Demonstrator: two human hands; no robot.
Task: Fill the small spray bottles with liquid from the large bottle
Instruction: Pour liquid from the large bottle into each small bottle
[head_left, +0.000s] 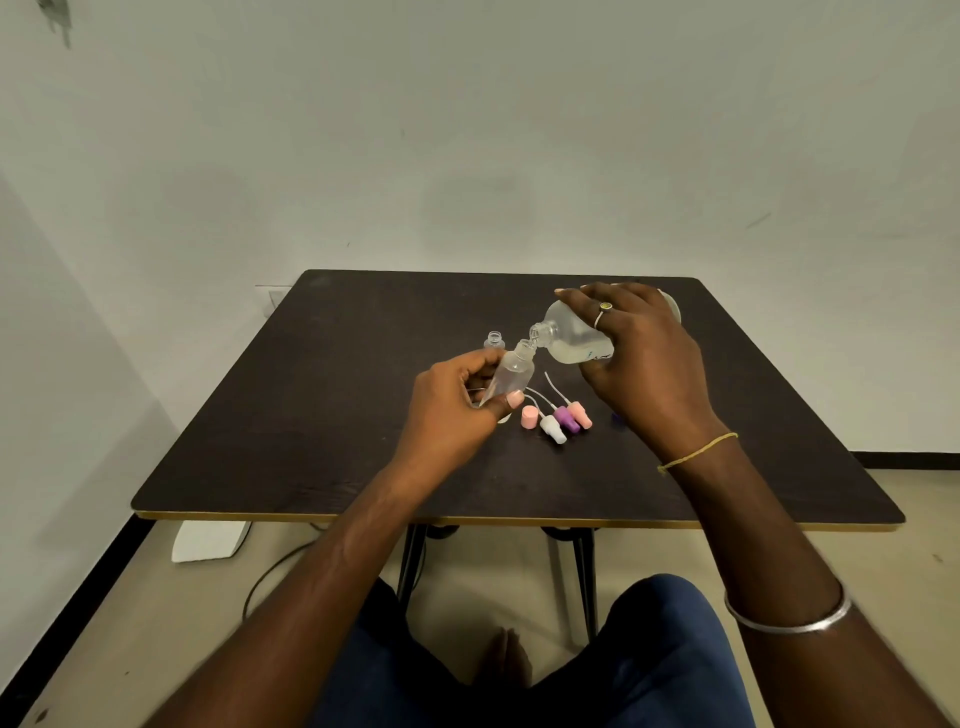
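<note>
Pour in progress, centre of frame: large bottle (571, 332) tipped to small spray bottle (511, 371), both held above the desk (311, 415).

Left hand (457, 410) grip: thumb & fingers curled round the small spray bottle's lower body, bottle tilted w/ open neck up-right. Right hand (644, 353) grip: fingers wrapped over the large bottle from above, bottle near horizontal, mouth at the small neck; touching or just over it, can't tell. Clear liquid lies along the large bottle's lower side. Second small bottle (494, 340) stands uncapped on the desk just behind the left hand. Spray tops (566, 420), pink, white & purple, lie clustered below the bottles.
</note>
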